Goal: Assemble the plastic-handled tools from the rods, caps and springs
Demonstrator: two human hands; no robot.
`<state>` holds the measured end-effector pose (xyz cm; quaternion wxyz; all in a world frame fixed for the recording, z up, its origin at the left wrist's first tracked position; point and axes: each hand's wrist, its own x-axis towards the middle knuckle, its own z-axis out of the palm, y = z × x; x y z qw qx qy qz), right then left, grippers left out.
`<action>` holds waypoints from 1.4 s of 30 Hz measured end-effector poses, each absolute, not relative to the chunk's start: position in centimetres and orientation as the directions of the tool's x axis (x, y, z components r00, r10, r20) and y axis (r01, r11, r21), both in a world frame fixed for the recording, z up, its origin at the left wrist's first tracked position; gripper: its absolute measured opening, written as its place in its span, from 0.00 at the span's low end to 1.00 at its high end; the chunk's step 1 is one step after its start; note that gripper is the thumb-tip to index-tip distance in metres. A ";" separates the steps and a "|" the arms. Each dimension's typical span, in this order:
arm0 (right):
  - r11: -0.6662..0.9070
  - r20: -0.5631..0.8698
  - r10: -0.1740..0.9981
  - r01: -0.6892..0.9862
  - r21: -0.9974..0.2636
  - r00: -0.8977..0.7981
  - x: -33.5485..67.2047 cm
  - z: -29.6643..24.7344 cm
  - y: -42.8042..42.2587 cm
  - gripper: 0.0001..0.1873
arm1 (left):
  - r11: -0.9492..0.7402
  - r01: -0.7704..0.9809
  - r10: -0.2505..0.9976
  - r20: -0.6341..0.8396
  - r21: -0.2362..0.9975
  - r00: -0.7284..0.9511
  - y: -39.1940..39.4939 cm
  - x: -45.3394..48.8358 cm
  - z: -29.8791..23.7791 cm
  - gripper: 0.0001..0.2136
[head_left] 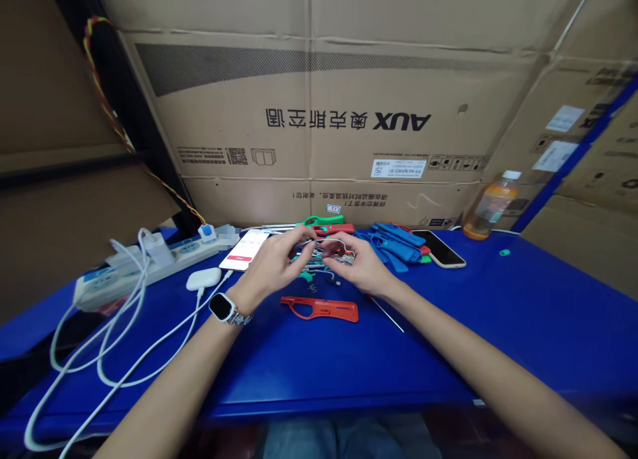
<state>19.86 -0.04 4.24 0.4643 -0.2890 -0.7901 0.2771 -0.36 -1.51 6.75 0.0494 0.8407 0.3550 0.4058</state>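
My left hand (279, 258), with a watch on its wrist, pinches at the fingertips. Opposite it my right hand (356, 263) is closed in a similar pinch. Between them a thin white wire (339, 240) arcs from fingertips to fingertips; any small part on its ends is hidden by the fingers. Beneath the hands lies a pile of small parts, partly covered. In front of them rests an orange-red lighter casing half (333, 310), with a small spring (312, 287) and a small black part (335, 281) behind it. A thin metal rod (389, 315) lies near my right wrist.
Behind the hands are a green casing (323, 219), a red casing (335, 230) and stacked blue casings (393, 243). Phones (246, 248) (441, 250) flank the pile. A power strip (169, 263) with white cables (142, 299) occupies the left; a drink bottle (491, 206) stands back right.
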 end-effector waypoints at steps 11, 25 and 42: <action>0.560 0.464 0.827 0.396 -0.727 -0.317 21.2 2.4 0.8 0.07 | -0.695 0.583 0.680 0.647 0.420 0.344 -0.6 -1.0 6.2 0.06; 0.810 0.672 0.583 0.388 -0.440 -0.457 20.5 2.9 -1.5 0.04 | -0.617 0.633 0.738 0.622 0.467 0.262 -0.1 0.2 5.0 0.06; 0.602 0.560 0.781 0.568 -0.561 -0.276 19.8 2.2 0.2 0.12 | -0.666 0.226 0.745 0.630 0.710 0.219 -1.1 1.9 5.5 0.06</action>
